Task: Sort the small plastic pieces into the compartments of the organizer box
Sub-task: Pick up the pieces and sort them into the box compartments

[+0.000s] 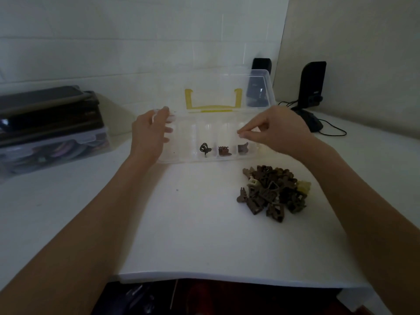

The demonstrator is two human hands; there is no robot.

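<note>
- Holding both hands over the clear organizer box (188, 159), we work at a white table (193, 235); the box sits at 12 o'clock from the table's near edge, lid raised behind it with a yellow handle (212, 103).
- Our left hand (150, 135) is at the box's 9 o'clock end, fingers (169, 129) relaxed and loosely spread; the thumb and forefinger lie at the far-left corner of the box. We cannot tell whether they grip the rim.
- Our right hand (277, 130) hovers over the 3 o'clock end of the box, thumb and forefinger narrow, tips pressed together in a pinch. Whatever lies between them is too small to make out.
- Three compartments near the front wall each contain one piece: a black piece (205, 149), a reddish-brown piece (223, 151) at its 3 o'clock, and a dark brown piece (242, 148) further along.
- The pile of small plastic pieces (272, 192), mostly brown with a few cream ones, lies on the table at 5 o'clock from the box, apart from it.
- At 9 o'clock, well apart, stands a lidded storage bin (52, 151); at 2 o'clock, two black speakers (312, 85) with a cable.
</note>
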